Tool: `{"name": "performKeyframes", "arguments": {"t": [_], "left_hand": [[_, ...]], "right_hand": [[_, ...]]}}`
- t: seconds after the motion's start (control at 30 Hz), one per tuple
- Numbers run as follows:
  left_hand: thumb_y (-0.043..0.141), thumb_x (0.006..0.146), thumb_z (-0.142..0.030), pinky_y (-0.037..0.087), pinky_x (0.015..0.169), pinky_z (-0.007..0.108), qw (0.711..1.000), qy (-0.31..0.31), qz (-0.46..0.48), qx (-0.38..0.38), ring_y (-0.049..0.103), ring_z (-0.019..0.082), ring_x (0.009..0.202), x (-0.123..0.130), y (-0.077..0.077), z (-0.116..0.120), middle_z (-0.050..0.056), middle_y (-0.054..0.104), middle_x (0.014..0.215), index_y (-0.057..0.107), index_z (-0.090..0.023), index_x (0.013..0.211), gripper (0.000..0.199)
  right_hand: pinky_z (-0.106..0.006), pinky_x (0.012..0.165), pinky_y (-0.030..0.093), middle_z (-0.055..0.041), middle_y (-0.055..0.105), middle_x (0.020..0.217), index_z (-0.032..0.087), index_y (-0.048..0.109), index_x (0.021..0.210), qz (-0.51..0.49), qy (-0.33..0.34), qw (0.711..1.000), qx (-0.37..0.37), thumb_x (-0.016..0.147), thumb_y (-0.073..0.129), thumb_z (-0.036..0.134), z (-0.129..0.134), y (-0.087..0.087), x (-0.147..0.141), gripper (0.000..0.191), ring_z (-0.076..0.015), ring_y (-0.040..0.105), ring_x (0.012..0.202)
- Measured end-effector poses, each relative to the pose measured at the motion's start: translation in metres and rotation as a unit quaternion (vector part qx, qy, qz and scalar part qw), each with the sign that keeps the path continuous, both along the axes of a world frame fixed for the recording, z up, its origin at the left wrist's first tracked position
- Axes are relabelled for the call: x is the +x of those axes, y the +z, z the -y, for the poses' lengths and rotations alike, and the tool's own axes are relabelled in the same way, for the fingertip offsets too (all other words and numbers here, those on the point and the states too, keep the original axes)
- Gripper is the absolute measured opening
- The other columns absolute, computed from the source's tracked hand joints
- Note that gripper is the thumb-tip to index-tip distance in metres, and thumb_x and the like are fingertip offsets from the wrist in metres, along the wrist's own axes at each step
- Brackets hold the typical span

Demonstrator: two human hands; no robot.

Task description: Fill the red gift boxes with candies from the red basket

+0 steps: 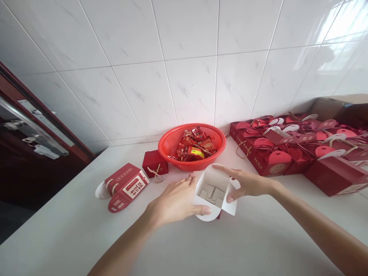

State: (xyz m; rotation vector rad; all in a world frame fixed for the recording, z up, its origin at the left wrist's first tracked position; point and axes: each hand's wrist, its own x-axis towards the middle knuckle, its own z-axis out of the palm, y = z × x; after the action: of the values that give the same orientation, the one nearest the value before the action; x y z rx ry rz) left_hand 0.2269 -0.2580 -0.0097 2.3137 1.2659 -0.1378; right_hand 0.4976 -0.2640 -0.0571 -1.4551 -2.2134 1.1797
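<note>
An upright gift box (212, 191), white inside with its flaps spread, stands on the table between my hands. My left hand (178, 199) grips its left side, the thumb over the front flap. On the right side, my right hand (245, 184) holds the box, with fingers at the back flap and the thumb at the right edge. The interlocked bottom shows and nothing lies on it. Just behind sits a red basket (163, 147) with red-wrapped candies (208, 145) in it.
A flattened-looking red box (126, 188) and a small red box (155, 163) with a cord lie left. Many red boxes (277, 163) crowd the right, near a cardboard box (327, 108). White tiled wall (189, 88) stands behind; a door (28, 153) is far left.
</note>
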Motion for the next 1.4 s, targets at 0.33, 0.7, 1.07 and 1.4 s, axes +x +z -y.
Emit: {"name": "performKeyframes", "arguments": {"t": [0.33, 0.7, 1.07, 1.4], "left_hand": [[0.062, 0.082, -0.064, 0.047, 0.102, 0.042, 0.996, 0.004, 0.015, 0.089, 0.051, 0.037, 0.136, -0.020, 0.015, -0.006, 0.006, 0.055, 0.149, 0.051, -0.035, 0.146, 0.071], [0.066, 0.083, -0.043, 0.044, 0.106, 0.038, 0.987, -0.048, 0.083, 0.132, 0.055, 0.031, 0.132, 0.010, 0.038, -0.107, 0.006, 0.061, 0.142, 0.061, -0.028, 0.138, 0.057], [0.080, 0.072, -0.031, 0.047, 0.101, 0.038, 0.989, -0.020, 0.142, 0.043, 0.063, 0.033, 0.119, 0.052, -0.024, -0.192, 0.007, 0.072, 0.123, 0.071, -0.026, 0.120, 0.049], [0.066, 0.089, -0.043, 0.054, 0.088, 0.031, 0.823, 0.154, 0.536, -0.112, 0.068, 0.020, 0.099, 0.040, -0.021, -0.196, 0.006, 0.073, 0.103, 0.066, -0.018, 0.104, 0.029]], "right_hand": [[-0.033, 0.090, 0.051, -0.0094, 0.059, 0.139, 0.036, 0.023, 0.160, -0.023, 0.027, 0.999, 0.029, 0.069, 0.082, 0.054, -0.019, 0.000, -0.011, 0.110, -0.0265, 0.062, 0.112], [-0.036, 0.080, 0.052, -0.0076, 0.077, 0.093, 0.021, 0.077, 0.093, -0.155, -0.133, 0.939, 0.277, 0.086, 0.060, 0.060, -0.056, 0.054, -0.021, 0.043, -0.0249, 0.068, 0.086], [-0.037, 0.080, 0.053, -0.0055, 0.074, 0.082, 0.020, 0.068, 0.076, -0.310, -0.316, 0.870, 0.217, 0.069, 0.067, 0.030, -0.142, 0.011, -0.049, 0.013, -0.0233, 0.069, 0.084], [-0.036, 0.073, 0.056, -0.0030, 0.070, 0.082, 0.021, 0.064, 0.100, -0.361, -0.282, 0.876, 0.153, 0.081, 0.064, 0.054, -0.144, 0.004, -0.047, 0.038, -0.0208, 0.069, 0.076]]}}
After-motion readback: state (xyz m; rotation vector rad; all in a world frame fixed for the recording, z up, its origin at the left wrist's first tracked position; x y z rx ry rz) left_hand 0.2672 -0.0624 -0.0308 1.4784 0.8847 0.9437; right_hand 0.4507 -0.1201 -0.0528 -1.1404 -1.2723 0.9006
